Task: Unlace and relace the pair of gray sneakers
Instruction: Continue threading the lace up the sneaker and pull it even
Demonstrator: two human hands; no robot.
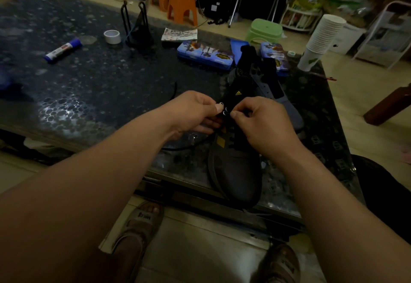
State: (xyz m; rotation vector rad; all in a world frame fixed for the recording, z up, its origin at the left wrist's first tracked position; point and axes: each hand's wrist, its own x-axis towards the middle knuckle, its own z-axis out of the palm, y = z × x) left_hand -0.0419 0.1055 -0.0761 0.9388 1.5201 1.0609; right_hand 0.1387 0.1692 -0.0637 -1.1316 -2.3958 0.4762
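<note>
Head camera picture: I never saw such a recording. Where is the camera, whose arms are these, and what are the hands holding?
There is no machine. The camera sits on a person's head, looking down at their own arms. The left hand grips the near sneaker by its eyelet edge; the right hand pinches what seems the black lace. The second sneaker lies behind. Also on the table: a glue stick, a tape roll, two blue tins, stacked paper cups.

Dim, greenish cast overall. Patchy glare on dark pebble-patterned glass tabletop (pixel 63 113), brighter toward pale tiled floor (pixel 347 104) at right. Wide-angle bending at edges; far corners soft.
</note>
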